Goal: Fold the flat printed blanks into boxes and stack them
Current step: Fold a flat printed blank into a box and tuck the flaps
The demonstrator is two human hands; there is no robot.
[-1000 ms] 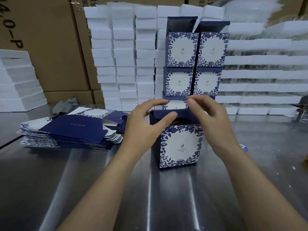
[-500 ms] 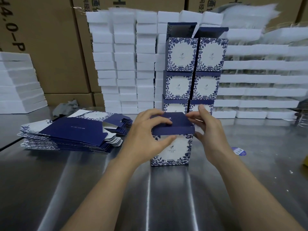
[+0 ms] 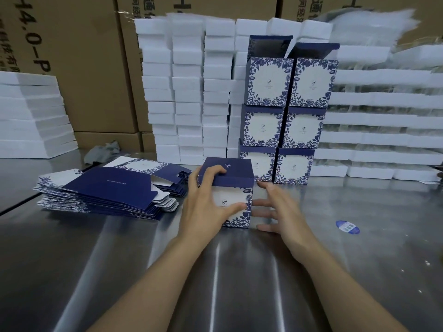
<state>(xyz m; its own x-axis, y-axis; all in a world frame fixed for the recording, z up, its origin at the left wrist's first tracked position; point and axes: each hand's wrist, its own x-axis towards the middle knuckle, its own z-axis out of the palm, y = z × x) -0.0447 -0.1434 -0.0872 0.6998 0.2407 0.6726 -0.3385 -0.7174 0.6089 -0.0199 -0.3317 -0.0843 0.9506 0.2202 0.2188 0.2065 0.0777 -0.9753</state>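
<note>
Steel table [image 3: 119, 271], streaked with glare nearest the camera. Both forearms reach in over it.

Left hand [image 3: 206, 202] grips the folded box [image 3: 237, 185]. Its fingers are curled over the top left edge of the shut lid and its thumb lies across the white front panel. The hand hides the box's left side. The box stands upright on the table, about centre.

Right hand [image 3: 280, 212] is just beside the box's right side, fingers straight and spread, tips pointing at the box. It is motion-blurred, so contact cannot be told.

Blue round sticker [image 3: 347, 227] lies flat on the table, well right of the hands.

Pile of flat blanks [image 3: 107, 188] sits left of the box, near the left hand, with the top sheets dark blue and fanned unevenly.

Behind the box, a stack of finished boxes [image 3: 285, 111] rises in two columns, three high, touching one another. The top pair have their lids standing up. The held box overlaps the lower left one.

Grey rag [image 3: 103, 149] is crumpled behind the blanks.

White foam blocks [image 3: 187, 92] are stacked in columns behind and left of the finished boxes. More foam trays [image 3: 31, 116] sit at far left, and others with clear plastic at right [image 3: 383, 116].

Brown cartons [image 3: 91, 68] stand like a wall at the back.
</note>
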